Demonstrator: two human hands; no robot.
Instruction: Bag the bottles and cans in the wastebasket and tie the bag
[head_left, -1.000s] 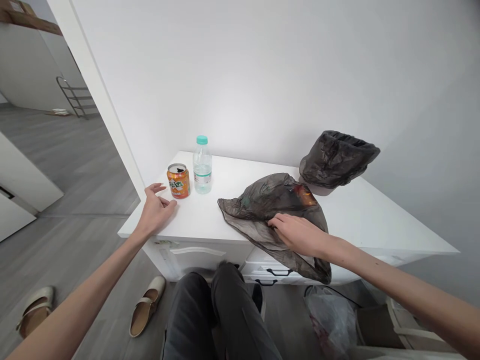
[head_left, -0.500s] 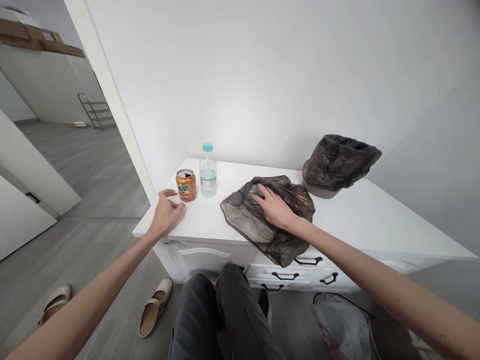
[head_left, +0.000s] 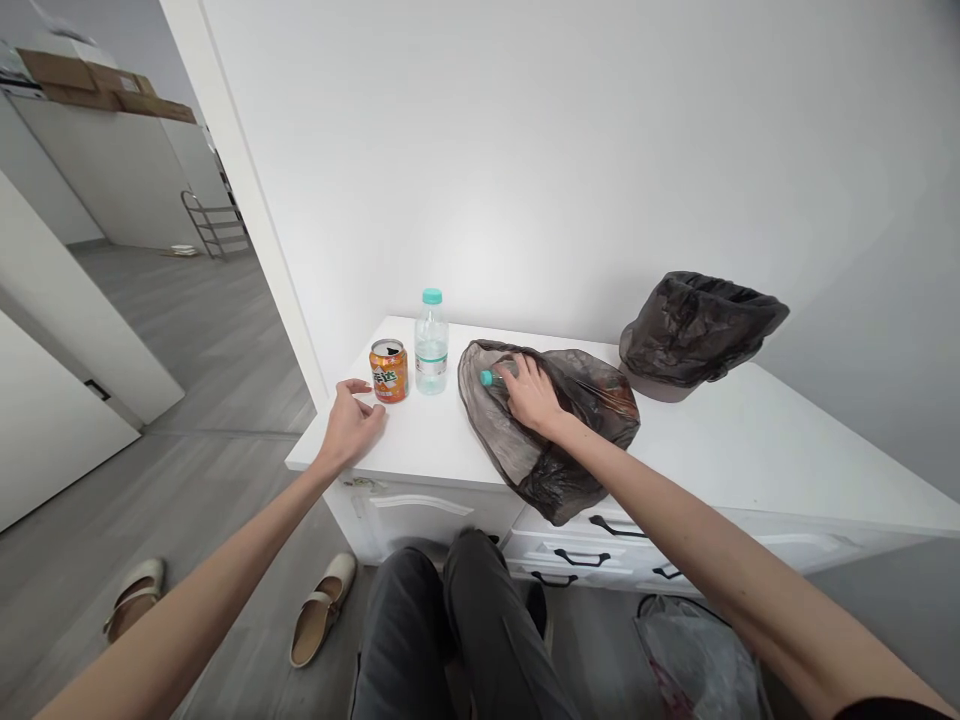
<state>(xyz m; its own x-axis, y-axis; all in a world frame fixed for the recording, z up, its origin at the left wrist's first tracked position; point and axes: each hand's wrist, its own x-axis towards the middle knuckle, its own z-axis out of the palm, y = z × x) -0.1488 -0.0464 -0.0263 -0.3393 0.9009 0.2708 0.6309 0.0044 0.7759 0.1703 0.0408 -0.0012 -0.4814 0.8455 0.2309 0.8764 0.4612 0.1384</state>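
My left hand [head_left: 351, 425] rests on the white cabinet top [head_left: 442, 440], thumb and fingers apart, just left of an orange soda can [head_left: 389, 374]. Right behind the can's right side stands a clear plastic bottle [head_left: 431, 345] with a teal cap. A dark translucent plastic bag [head_left: 491, 415] lies on the top, its mouth facing left. My right hand [head_left: 535, 395] reaches into that mouth, fingers curled over a second bottle [head_left: 488, 378]. Only this bottle's teal cap and a bit of clear neck show. Something orange shows faintly through the bag's right side.
A bin lined with a dark bag [head_left: 697, 335] stands at the back right, against the wall. Drawers with black handles [head_left: 581, 557] are below the top. Pale shoes [head_left: 322, 610] and a clear plastic bag [head_left: 697, 650] are on the floor.
The bag's mouth has spread wider, and the second bottle's teal cap has come into sight under my right hand. My left hand stays beside the can. The view has shifted slightly.
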